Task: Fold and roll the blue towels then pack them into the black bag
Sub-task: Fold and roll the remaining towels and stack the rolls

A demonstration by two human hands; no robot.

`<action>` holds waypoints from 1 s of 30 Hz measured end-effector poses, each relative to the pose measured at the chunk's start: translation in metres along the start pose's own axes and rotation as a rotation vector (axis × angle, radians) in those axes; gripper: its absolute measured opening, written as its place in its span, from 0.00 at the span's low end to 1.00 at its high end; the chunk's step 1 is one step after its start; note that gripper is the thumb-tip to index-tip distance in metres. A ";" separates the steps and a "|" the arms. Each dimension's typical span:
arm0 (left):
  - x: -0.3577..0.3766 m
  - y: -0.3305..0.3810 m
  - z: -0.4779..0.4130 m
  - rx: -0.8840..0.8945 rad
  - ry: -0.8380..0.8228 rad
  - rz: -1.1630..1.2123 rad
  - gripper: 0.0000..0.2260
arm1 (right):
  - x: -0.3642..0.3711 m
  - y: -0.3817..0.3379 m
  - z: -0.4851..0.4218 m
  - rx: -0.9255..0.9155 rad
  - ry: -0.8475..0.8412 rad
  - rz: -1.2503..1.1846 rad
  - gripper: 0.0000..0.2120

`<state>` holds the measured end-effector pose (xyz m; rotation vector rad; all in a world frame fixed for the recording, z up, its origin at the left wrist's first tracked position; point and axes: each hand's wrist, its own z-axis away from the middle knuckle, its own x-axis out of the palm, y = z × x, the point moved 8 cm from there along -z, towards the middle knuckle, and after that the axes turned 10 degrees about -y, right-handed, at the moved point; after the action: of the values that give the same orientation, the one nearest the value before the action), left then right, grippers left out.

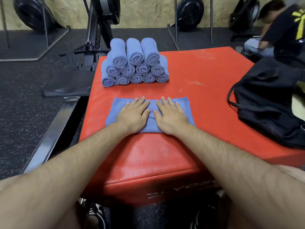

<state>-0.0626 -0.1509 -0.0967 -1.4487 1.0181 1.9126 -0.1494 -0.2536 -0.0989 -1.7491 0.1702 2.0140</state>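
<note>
Two bare forearms reach forward from the bottom edge, over dark shoes [96, 215] on the speckled rubber floor [19, 103]. The left hand [132, 113] and right hand [171, 114] lie palm-down, side by side, fingers straight and slightly spread, pressing on a folded blue towel [185, 104]. Their thumbs are almost touching over its middle. The towel lies flat near the front edge of a red padded plyo box [198, 75] that serves as the worktop.

Further back, toward the box's far left corner, stands a pile of rolled blue towels [135, 66] in three tiers, three rolls on top, their spiral ends facing the camera. The black bag [267, 100] slumps on the right edge of the box, well apart from the towel, its strap looping toward the middle. Left of the box runs the metal rail of a rowing machine [52, 129]. Another person [280, 28] crouches at the far right.
</note>
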 end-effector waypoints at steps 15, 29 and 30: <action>-0.014 -0.065 0.014 -0.129 -0.067 -0.029 0.24 | -0.020 0.044 0.020 0.147 0.028 0.111 0.29; -0.035 -0.027 0.025 0.117 -0.031 -0.201 0.16 | -0.018 -0.063 0.034 -0.071 0.070 0.092 0.27; -0.037 -0.026 0.029 0.106 -0.019 -0.222 0.16 | -0.019 -0.059 0.035 -0.091 0.073 0.110 0.26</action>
<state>-0.0484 -0.1113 -0.0639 -1.4170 0.8956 1.6871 -0.1551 -0.1929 -0.0623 -1.9096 0.2059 2.0649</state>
